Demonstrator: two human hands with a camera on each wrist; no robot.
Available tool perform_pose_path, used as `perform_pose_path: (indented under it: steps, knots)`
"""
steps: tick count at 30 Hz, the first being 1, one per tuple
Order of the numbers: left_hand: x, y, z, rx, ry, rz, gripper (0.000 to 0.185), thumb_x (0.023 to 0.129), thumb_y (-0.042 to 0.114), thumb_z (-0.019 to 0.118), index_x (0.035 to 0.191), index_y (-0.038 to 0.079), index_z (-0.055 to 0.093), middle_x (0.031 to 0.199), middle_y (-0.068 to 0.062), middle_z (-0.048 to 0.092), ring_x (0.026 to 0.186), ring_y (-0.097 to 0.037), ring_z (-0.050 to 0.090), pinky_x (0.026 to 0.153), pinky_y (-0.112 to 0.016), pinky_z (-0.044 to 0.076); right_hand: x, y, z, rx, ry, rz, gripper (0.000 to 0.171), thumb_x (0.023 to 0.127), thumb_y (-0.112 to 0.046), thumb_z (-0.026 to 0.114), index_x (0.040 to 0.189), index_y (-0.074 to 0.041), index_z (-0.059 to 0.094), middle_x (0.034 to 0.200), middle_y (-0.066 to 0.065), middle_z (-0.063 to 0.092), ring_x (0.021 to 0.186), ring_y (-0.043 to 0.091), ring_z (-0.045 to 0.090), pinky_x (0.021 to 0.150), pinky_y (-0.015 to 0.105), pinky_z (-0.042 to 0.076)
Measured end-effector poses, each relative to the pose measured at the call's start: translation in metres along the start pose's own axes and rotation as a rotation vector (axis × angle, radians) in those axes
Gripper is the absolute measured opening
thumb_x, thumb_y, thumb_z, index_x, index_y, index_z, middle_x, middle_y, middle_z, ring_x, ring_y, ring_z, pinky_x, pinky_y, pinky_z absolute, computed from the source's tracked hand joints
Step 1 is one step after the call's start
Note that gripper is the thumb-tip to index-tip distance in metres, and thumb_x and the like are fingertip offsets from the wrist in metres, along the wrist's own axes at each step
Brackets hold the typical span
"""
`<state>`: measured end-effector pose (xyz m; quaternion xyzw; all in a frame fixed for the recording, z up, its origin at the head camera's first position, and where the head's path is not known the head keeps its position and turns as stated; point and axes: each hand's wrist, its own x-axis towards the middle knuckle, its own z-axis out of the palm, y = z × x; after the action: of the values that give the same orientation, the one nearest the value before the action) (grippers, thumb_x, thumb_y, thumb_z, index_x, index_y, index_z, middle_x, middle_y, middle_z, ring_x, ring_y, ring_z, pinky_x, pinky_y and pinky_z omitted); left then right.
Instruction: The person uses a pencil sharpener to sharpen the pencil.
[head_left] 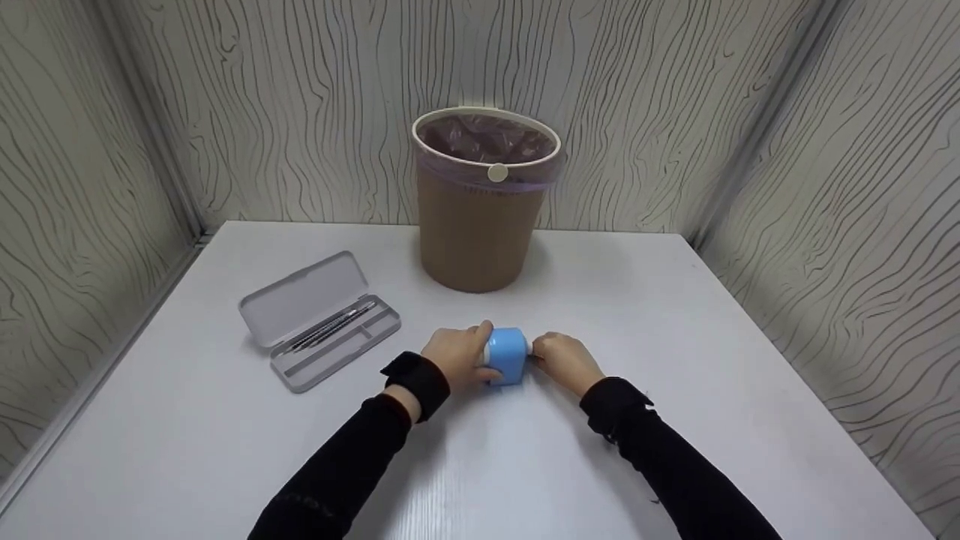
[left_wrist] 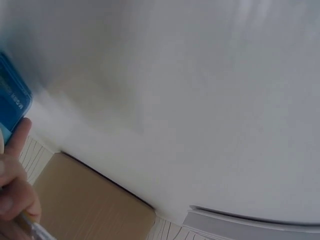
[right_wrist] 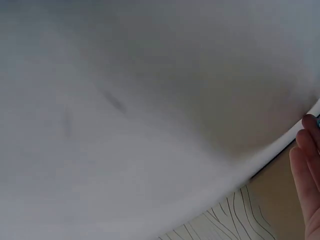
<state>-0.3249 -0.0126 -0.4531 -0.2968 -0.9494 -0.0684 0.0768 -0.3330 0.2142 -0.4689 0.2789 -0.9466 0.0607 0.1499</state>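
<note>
On the white tabletop (head_left: 675,360), bin (head_left: 480,217) at the back and open pencil case (head_left: 319,322) off left, the blue sharpener (head_left: 508,356) sits front-center, left hand (head_left: 457,358) clamped round it to steady it, right hand (head_left: 566,361) pinching its side.

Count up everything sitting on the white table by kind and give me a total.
Blue sharpener, held between the left hand and right hand: 1
Brown bin with purple liner: 1
Open grey case: 1
Thin dark tools in the case: cannot count
Total: 3, tools aside
</note>
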Motion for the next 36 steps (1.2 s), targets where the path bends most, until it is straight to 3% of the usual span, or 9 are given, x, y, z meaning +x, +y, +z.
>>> perform_pose_path:
  steps: [10,19,29,36]
  knots:
    - [0.0,0.002,-0.001,-0.018,-0.005,-0.013,0.069,0.09,0.058,0.072,0.133,0.009,0.049,0.112,-0.008,0.076,0.088,-0.021,0.075,0.075,-0.035,0.061,-0.015,-0.003,-0.004,-0.079,0.013,-0.111,0.005,0.087,-0.005,0.075,0.083,-0.006,0.079,0.08,0.006,0.077,0.077,0.021,0.074,0.069,0.033,0.06]
    - [0.0,0.003,0.0,-0.014,0.006,-0.021,0.069,0.088,0.058,0.073,0.13,0.009,0.051,0.109,-0.008,0.077,0.083,-0.021,0.075,0.072,-0.036,0.061,-0.03,-0.005,-0.012,-0.016,0.017,-0.196,0.009,0.088,-0.003,0.073,0.09,-0.009,0.08,0.087,0.001,0.081,0.082,0.018,0.073,0.073,0.03,0.061]
    - [-0.003,0.006,-0.002,-0.028,0.001,-0.035,0.069,0.088,0.058,0.074,0.131,0.008,0.052,0.109,-0.009,0.077,0.085,-0.022,0.076,0.072,-0.035,0.061,-0.046,-0.011,-0.027,0.021,0.016,-0.222,0.013,0.088,-0.001,0.074,0.099,-0.005,0.079,0.091,0.004,0.081,0.084,0.019,0.074,0.076,0.031,0.061]
    - [-0.001,0.008,-0.003,-0.021,-0.048,-0.06,0.075,0.089,0.059,0.072,0.139,0.008,0.048,0.117,-0.011,0.076,0.09,-0.024,0.076,0.079,-0.036,0.062,-0.05,-0.014,-0.044,0.077,0.063,-0.199,0.016,0.086,-0.002,0.078,0.101,-0.005,0.079,0.091,0.005,0.081,0.085,0.019,0.074,0.075,0.032,0.062]
